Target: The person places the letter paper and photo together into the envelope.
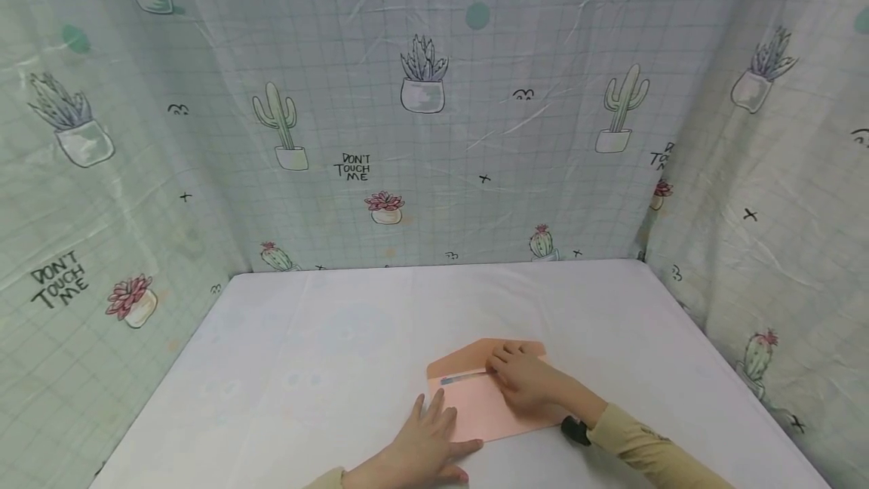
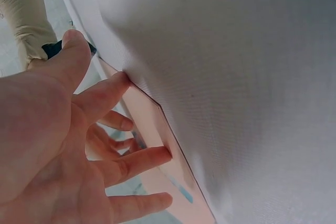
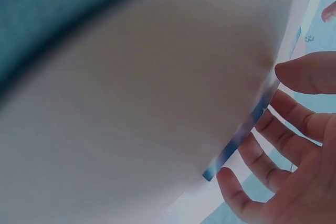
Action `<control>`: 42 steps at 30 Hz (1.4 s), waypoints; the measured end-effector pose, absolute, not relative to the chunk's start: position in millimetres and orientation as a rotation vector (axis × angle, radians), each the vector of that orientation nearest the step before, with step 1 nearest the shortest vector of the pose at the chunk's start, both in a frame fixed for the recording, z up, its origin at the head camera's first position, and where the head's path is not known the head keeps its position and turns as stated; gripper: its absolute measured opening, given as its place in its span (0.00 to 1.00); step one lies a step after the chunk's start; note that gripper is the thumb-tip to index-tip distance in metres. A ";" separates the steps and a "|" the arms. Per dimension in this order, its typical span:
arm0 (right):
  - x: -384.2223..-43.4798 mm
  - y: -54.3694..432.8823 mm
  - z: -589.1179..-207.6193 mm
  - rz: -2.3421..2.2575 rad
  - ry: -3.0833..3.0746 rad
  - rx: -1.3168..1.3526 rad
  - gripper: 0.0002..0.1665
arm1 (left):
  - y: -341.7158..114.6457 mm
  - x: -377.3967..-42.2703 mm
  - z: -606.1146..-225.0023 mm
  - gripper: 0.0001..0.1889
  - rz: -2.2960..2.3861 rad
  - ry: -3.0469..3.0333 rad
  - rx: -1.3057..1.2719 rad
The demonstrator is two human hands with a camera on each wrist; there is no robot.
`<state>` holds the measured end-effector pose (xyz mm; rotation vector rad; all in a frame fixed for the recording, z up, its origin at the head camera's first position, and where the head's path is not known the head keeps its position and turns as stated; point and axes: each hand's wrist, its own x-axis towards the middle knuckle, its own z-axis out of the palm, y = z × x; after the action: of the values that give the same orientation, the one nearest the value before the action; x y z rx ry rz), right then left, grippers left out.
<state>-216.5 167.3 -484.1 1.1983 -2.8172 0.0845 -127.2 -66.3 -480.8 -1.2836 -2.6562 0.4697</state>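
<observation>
A pink envelope (image 1: 475,410) lies on the table with its darker flap (image 1: 458,362) spread open toward the back. Along its mouth shows a thin blue-grey edge of a card (image 1: 456,379), the rest of it hidden inside. My right hand (image 1: 526,383) is over the mouth's right part, and in the right wrist view its thumb and fingers pinch the colourful edge of the card (image 3: 231,150). Fingers spread, my left hand (image 1: 424,436) rests at the envelope's lower left, its fingertips touching the paper.
Everything lies on a white-covered table (image 1: 326,345). A patterned curtain (image 1: 475,134) with cactus drawings stands behind it and along both sides. Near the right sleeve, a black wrist device (image 1: 575,430) sits just beyond the envelope's lower right corner.
</observation>
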 end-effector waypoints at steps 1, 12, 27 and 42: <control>-217.8 167.2 -484.6 0.093 -2.814 1.207 0.09 | -66.5 -127.6 -480.5 0.27 0.469 -2.658 -1.282; -224.7 163.7 -484.4 0.129 -2.889 1.225 0.09 | -67.1 -130.1 -481.6 0.29 0.491 -2.721 -1.271; -210.6 173.6 -484.2 0.101 -2.888 1.104 0.19 | -70.5 -126.6 -489.5 0.30 0.367 -2.723 -1.274; -208.4 215.7 -487.3 0.333 -2.923 0.961 0.25 | -81.7 -121.7 -476.5 0.33 0.201 -2.771 -1.258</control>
<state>-208.4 215.7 -487.3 0.9609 -2.9231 0.3328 -121.7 -81.7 -476.5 -1.2581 -2.7714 0.2009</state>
